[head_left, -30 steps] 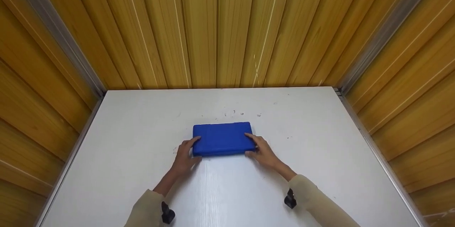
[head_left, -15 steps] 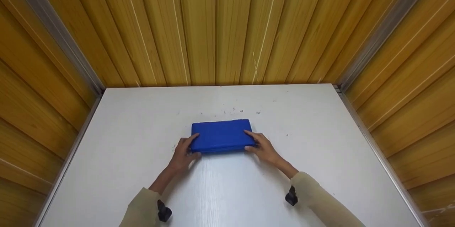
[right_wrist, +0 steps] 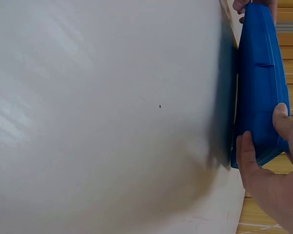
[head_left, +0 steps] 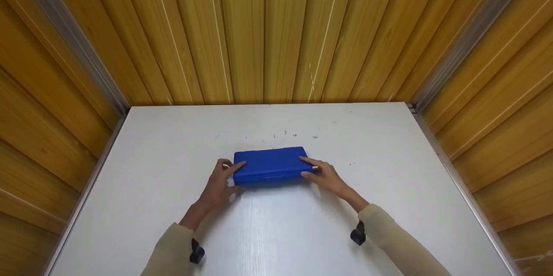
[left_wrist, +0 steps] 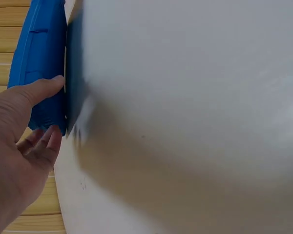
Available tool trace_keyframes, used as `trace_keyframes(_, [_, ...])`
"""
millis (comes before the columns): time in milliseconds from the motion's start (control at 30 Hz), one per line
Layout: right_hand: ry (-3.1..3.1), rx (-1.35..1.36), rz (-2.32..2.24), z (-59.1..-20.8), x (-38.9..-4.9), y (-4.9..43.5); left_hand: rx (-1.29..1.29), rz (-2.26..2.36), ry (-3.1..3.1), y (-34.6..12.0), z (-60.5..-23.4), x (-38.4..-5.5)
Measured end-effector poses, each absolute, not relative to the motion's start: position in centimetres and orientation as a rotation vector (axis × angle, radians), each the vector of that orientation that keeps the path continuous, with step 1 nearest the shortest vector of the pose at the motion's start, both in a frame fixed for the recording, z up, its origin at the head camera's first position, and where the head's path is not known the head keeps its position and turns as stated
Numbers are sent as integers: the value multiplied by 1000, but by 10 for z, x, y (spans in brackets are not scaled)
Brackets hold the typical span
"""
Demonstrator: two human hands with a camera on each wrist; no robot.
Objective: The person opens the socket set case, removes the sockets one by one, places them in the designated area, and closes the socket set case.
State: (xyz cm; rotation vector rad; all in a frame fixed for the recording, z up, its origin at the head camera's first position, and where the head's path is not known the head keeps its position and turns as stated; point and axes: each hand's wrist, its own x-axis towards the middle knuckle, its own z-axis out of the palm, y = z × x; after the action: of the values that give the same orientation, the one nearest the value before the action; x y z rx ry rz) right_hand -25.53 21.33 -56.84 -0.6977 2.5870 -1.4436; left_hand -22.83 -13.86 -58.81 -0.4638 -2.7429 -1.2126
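Observation:
A blue plastic case (head_left: 272, 165), flat and rectangular with a latch on its front side, is at the middle of the white table in the head view. My left hand (head_left: 220, 183) grips its left end, with a digit on the top and another low at the front corner. The right hand (head_left: 326, 176) pinches the opposite end between digits on the top and the front side. In the left wrist view the case (left_wrist: 44, 58) stands close to its reflection on the tabletop. The right wrist view shows the case (right_wrist: 261, 83) with both hands on it. Its underside is hidden.
The glossy white table (head_left: 276, 233) spreads around the case, with small dark marks behind it. Yellow wood-patterned panels (head_left: 242, 34) rise at the back and both sides, joined by grey metal corner posts (head_left: 86, 47). Black wrist cameras (head_left: 357, 235) are on both sleeves.
The case has tilted, so more of its front side and latch shows now. My left hand has shifted its fingers at the left end. The right hand has moved slightly up and right.

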Motion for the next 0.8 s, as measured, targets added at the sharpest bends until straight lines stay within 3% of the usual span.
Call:
trace_keyframes(300, [2599, -612, -1425, -554, -257, 212, -746, -1216, -2581, -144, -581, -238])
trace_keyframes(567, [2957, -499, -1629, -533, -248, 190, -775, -1353, -2580, -151, -571, -249])
trace_keyframes(800, [2605, -537, -1698, -531, -234, 160, -769, -1465, -2576, -151, -569, -252])
